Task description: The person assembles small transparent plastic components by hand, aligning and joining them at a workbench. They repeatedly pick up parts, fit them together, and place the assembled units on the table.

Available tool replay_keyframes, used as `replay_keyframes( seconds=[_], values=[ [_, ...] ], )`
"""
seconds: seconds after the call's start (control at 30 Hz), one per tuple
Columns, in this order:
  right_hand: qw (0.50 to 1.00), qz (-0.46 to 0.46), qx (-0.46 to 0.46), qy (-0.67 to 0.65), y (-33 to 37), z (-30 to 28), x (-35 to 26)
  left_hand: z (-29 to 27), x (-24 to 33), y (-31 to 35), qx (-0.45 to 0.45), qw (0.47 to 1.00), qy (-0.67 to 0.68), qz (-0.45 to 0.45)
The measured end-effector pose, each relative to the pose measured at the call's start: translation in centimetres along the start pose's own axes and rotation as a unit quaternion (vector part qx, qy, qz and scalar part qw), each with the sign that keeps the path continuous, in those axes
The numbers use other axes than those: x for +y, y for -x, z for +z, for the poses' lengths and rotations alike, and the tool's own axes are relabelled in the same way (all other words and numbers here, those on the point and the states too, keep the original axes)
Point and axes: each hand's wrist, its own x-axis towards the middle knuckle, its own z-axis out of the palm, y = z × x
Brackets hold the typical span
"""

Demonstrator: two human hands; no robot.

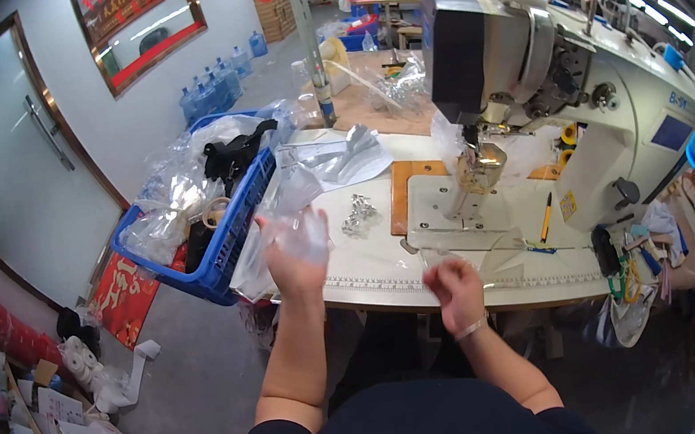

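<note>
Left grip (299,256) is up over the near-left of the counter (354,263), fingers loosely bent around a crumpled bundle of clear film (306,230) — blur hides exactly where the fingertips press. Right grip (459,292) is over the front edge, fingers curled in, thumb near index. It's right at the left end of a second clear sheet (499,255), which lies in front of the sewing machine (564,104); can't tell if that end is pinched or just touched.

Handling, my read: both pieces are very light, limp, slick. Film likely slides on itself, clings, and creases if squeezed; low breakage risk, but it could tear or stretch at a corner. Best hold is a flat thumb-and-finger pinch on an edge or corner, not a fistful. Clear on white, so edges are hard to spot.

Edges: the counter front curves past just under the right grip, with a measuring tape (367,286) along it. Blue basket (223,258) walls off the left. The small metal parts (359,215) sit between left grip and machine — trailing film could scatter them. Most room is the strip between the grips, near the tape; the pen (546,217) and machine body limit the right.
</note>
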Motion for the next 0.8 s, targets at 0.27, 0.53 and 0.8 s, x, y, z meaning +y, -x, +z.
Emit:
replay_keyframes(
  seconds=[0.27,0.53,0.8],
  values=[
    [0.952,-0.223,-0.211,-0.01,2.8,2.3,-9.8,-1.5,6.0,-0.5,-0.04,0.782,-0.621,-0.041],
    [0.973,-0.212,0.054,-0.069,-7.2,-4.2,-12.6,0.4,3.6,0.9,-0.067,0.992,0.003,-0.104],
    [0.98,-0.198,-0.019,-0.008,-5.1,-1.2,-11.0,-2.8,2.2,-3.9,0.208,0.862,-0.336,0.318]
  ],
)
